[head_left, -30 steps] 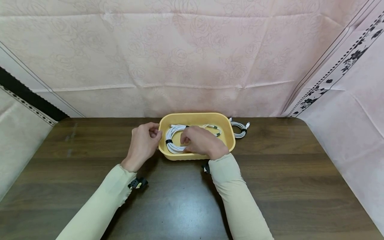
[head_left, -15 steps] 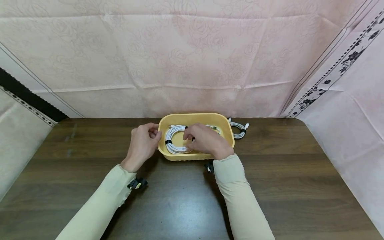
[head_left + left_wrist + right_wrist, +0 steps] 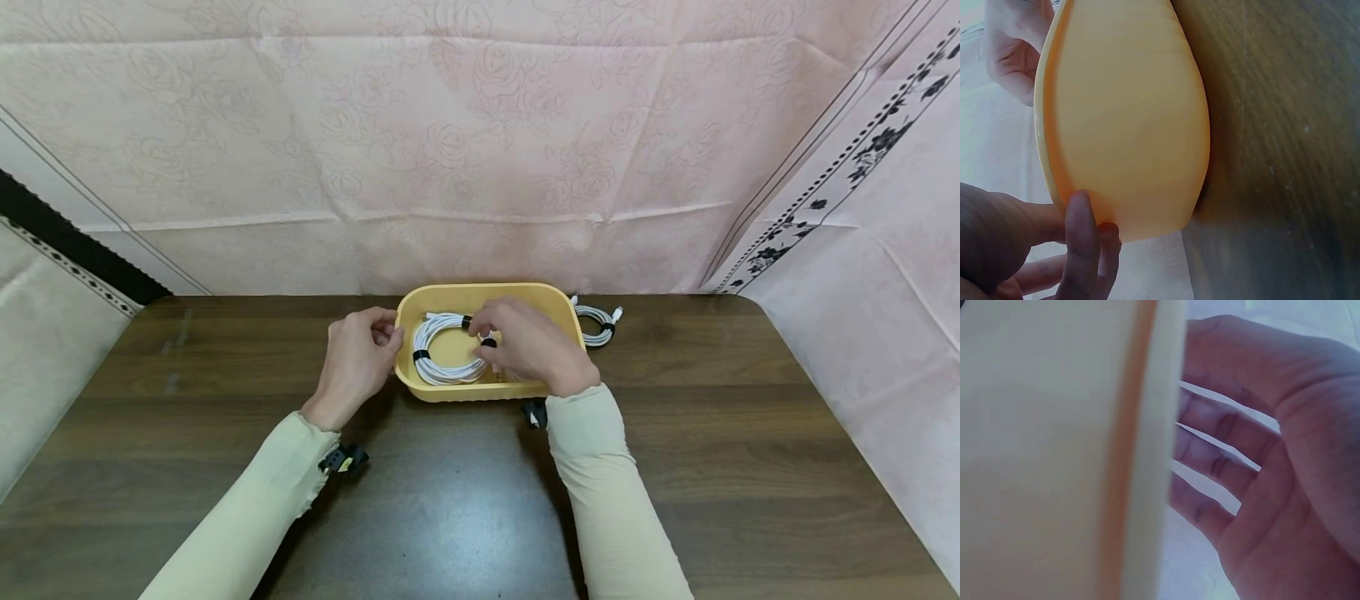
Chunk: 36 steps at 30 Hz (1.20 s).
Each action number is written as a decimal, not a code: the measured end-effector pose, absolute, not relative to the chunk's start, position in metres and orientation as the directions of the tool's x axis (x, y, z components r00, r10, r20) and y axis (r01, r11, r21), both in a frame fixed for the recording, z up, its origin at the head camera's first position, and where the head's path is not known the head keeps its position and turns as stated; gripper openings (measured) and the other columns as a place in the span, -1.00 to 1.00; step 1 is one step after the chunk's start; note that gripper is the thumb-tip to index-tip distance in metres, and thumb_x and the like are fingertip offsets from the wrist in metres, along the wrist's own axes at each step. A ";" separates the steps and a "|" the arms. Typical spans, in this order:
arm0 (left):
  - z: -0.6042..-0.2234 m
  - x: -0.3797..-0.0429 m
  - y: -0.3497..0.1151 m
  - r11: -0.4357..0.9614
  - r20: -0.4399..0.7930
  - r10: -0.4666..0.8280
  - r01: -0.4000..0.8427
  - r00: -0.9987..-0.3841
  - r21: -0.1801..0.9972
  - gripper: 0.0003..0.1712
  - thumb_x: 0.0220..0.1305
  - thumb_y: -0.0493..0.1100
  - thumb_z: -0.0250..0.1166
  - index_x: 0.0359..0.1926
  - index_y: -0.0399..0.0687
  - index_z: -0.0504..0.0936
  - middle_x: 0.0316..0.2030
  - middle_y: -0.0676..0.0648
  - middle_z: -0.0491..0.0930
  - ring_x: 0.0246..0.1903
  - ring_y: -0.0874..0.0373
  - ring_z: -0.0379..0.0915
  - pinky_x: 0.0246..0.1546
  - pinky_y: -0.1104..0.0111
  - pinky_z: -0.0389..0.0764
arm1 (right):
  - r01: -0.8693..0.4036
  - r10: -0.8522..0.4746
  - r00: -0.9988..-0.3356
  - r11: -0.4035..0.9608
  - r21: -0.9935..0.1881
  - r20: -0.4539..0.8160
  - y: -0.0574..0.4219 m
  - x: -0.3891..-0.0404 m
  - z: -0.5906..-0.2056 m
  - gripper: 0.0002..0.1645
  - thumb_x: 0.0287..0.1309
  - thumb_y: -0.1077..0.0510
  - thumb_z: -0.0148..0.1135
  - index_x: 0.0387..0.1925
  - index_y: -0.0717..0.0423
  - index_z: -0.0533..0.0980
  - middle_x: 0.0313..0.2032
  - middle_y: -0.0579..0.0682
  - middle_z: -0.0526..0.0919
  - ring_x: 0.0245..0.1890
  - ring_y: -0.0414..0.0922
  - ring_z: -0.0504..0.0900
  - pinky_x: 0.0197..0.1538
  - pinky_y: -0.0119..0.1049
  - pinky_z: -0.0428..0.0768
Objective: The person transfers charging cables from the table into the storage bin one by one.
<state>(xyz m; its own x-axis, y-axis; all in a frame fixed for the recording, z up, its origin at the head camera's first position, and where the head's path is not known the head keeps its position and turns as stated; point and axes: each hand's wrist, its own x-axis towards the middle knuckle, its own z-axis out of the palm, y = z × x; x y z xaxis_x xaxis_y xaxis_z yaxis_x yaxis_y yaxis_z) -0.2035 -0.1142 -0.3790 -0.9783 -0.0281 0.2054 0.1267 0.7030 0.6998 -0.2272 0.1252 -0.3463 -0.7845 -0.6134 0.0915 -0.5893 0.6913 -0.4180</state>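
At the far side of the table sits a yellow plastic box (image 3: pixel 420 293). My left hand (image 3: pixel 358 354) pinches its left rim, thumb on one side and fingers against the outer wall, as the left wrist view shows. Inside the box lies a coiled white cable (image 3: pixel 429 367) with black ties. My right hand (image 3: pixel 532 343) reaches over the front rim into the box, thumb and fingers pinching a second white cable at its black tie (image 3: pixel 489 342). Most of that cable is hidden under the hand; in the right wrist view the box wall hides the fingertips.
Another coiled white cable (image 3: pixel 597 327) with a black tie lies on the wooden table (image 3: pixel 712 433), just right of the box. A patterned pale cloth (image 3: pixel 450 150) hangs right behind the table's far edge.
My right hand has shifted right inside the box, the black tie moving with it, and more of the left coil shows. My left hand has stayed at the rim.
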 end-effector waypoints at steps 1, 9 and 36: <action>-0.379 -0.204 -0.114 0.703 0.205 -0.028 0.127 -0.978 0.699 -0.71 0.39 -0.23 0.25 0.02 -0.30 0.70 -0.27 -0.20 0.73 -0.30 0.02 0.65 -0.32 0.31 0.61 | -0.593 -0.615 -0.782 0.689 -0.416 0.097 0.126 -0.227 -0.346 -0.81 0.18 0.20 0.43 -0.15 0.14 0.72 -0.20 0.01 0.76 -0.12 -0.05 0.68 0.06 -0.19 0.59; -0.379 -0.204 -0.113 0.704 0.204 -0.029 0.125 -0.978 0.699 -0.72 0.39 -0.23 0.25 0.02 -0.29 0.71 -0.27 -0.19 0.73 -0.31 0.03 0.65 -0.33 0.32 0.61 | -0.579 -0.603 -0.792 0.694 -0.427 0.095 0.131 -0.228 -0.344 -0.76 0.18 0.20 0.45 -0.11 0.15 0.70 -0.16 0.04 0.77 -0.07 -0.03 0.69 0.10 -0.15 0.59; -0.378 -0.203 -0.113 0.710 0.201 -0.036 0.117 -0.979 0.694 -0.72 0.40 -0.23 0.25 0.01 -0.29 0.71 -0.26 -0.20 0.74 -0.30 0.02 0.65 -0.29 0.27 0.63 | -0.555 -0.532 -0.828 0.733 -0.394 0.177 0.145 -0.231 -0.345 -0.68 0.17 0.18 0.45 -0.04 0.18 0.69 -0.05 0.06 0.77 0.06 0.01 0.67 0.22 -0.12 0.57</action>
